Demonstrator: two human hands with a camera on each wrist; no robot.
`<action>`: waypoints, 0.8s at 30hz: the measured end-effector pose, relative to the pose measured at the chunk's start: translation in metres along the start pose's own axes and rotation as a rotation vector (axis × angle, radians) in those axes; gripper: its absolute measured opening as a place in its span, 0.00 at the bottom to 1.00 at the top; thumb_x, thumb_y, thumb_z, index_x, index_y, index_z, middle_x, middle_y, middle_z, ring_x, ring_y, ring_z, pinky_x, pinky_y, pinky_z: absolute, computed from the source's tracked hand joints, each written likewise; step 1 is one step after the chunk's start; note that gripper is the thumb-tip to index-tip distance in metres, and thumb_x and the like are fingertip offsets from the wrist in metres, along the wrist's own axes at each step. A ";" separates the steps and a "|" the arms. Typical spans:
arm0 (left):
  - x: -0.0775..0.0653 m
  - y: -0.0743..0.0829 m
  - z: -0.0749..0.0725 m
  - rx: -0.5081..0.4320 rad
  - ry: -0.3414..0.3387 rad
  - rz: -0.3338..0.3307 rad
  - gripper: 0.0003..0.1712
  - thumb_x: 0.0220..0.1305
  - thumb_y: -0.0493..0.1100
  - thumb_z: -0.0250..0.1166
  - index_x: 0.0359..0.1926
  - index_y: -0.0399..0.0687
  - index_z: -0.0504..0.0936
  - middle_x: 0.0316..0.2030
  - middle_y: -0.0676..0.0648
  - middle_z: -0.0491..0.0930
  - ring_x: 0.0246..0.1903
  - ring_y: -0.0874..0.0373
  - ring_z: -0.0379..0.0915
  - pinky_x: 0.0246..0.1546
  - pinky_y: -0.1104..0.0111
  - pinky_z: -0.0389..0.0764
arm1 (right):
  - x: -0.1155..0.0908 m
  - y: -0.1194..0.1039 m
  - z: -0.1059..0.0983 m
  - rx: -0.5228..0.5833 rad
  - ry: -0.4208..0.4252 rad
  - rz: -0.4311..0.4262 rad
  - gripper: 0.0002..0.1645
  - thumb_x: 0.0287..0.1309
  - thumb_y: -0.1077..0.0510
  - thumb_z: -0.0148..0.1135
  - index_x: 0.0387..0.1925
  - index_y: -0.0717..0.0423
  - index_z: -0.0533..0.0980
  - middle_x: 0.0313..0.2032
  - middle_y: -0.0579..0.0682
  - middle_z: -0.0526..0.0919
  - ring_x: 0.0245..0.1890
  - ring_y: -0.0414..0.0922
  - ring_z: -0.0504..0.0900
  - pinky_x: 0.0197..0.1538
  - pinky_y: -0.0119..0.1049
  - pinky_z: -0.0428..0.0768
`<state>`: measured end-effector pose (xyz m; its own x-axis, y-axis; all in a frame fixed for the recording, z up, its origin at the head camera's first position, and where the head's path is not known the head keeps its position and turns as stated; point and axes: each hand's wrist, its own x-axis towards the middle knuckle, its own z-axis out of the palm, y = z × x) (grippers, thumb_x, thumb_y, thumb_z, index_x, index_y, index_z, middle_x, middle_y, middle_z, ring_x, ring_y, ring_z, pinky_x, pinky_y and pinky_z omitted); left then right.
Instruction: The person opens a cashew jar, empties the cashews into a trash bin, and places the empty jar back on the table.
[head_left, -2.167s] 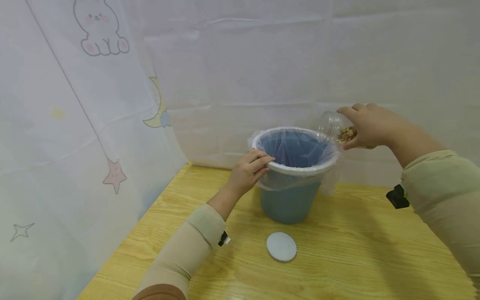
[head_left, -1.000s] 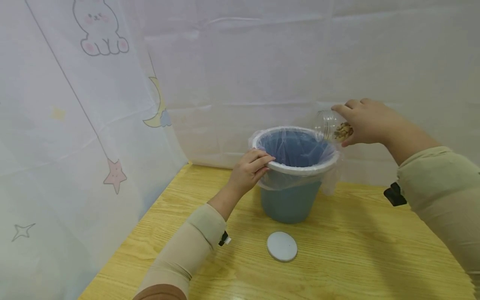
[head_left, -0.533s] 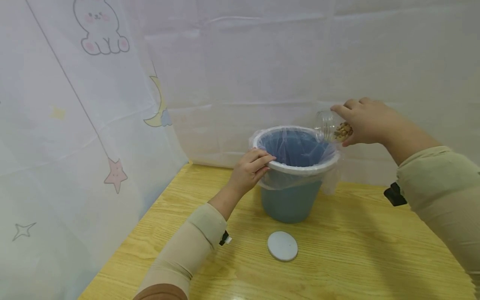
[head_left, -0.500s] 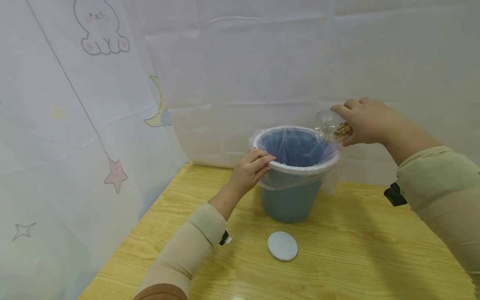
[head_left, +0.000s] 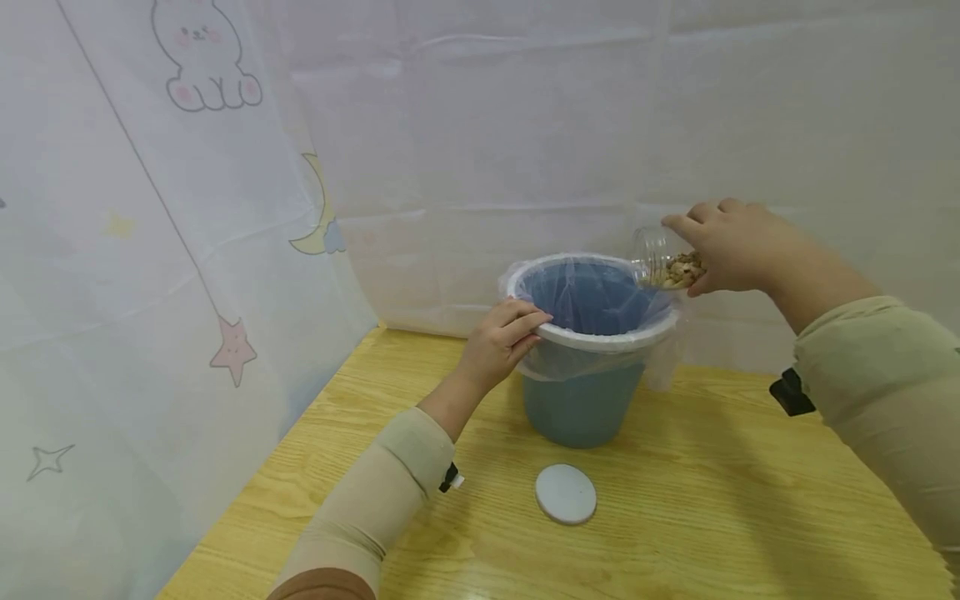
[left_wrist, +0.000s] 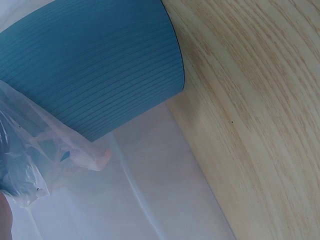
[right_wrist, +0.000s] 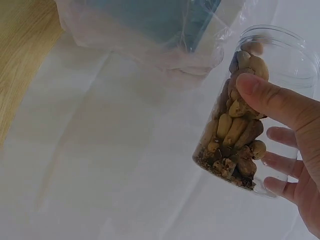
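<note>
My right hand [head_left: 738, 246] grips a clear jar [head_left: 649, 250] lying on its side, its mouth over the right rim of a blue trash can [head_left: 577, 408]. Brown and tan nut-like pieces [right_wrist: 235, 127] lie along the jar's lower wall, reaching close to its mouth in the right wrist view; finer crumbs gather at the base. A thumb presses one side of the jar, several fingers the other. My left hand [head_left: 501, 340] holds the can's white rim at the near left, fingers curled over it. A thin plastic liner [head_left: 660, 362] hangs over that rim.
A round white lid [head_left: 566, 494] lies flat on the wooden table [head_left: 675, 517] in front of the can. Behind it and to the left hang pale sheets [head_left: 487, 150] printed with a bear, a moon and stars.
The jar has come left over the can's rim, and then sunk slightly within the last half second. Its pieces have slid along the lower wall toward the mouth. My left hand stays on the rim.
</note>
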<state>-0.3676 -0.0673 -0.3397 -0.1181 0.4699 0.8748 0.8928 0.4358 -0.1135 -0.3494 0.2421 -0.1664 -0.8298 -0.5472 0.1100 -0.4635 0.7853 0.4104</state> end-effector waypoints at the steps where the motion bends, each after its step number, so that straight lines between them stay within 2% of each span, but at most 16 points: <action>1: 0.000 0.000 0.000 -0.002 0.001 0.000 0.17 0.55 0.41 0.65 0.46 0.44 0.80 0.41 0.47 0.77 0.45 0.56 0.71 0.53 0.70 0.69 | 0.000 0.000 0.000 -0.001 0.001 -0.002 0.61 0.38 0.40 0.72 0.67 0.62 0.51 0.55 0.69 0.64 0.50 0.70 0.63 0.47 0.64 0.66; 16: 0.002 0.001 0.002 -0.003 -0.009 -0.001 0.17 0.56 0.42 0.65 0.47 0.45 0.80 0.42 0.48 0.77 0.46 0.56 0.71 0.55 0.70 0.68 | 0.000 0.002 0.002 -0.050 0.022 -0.032 0.62 0.36 0.39 0.73 0.66 0.63 0.52 0.54 0.68 0.65 0.49 0.69 0.65 0.47 0.62 0.67; 24: 0.001 0.000 0.003 -0.006 -0.020 -0.001 0.16 0.56 0.42 0.64 0.47 0.45 0.80 0.42 0.47 0.77 0.47 0.56 0.71 0.55 0.70 0.68 | -0.003 0.001 0.006 -0.039 0.022 -0.040 0.63 0.35 0.39 0.73 0.66 0.63 0.52 0.54 0.68 0.65 0.50 0.69 0.65 0.48 0.63 0.66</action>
<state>-0.3689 -0.0641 -0.3405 -0.1277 0.4845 0.8654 0.8954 0.4316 -0.1095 -0.3495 0.2459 -0.1722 -0.8035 -0.5846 0.1125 -0.4832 0.7509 0.4502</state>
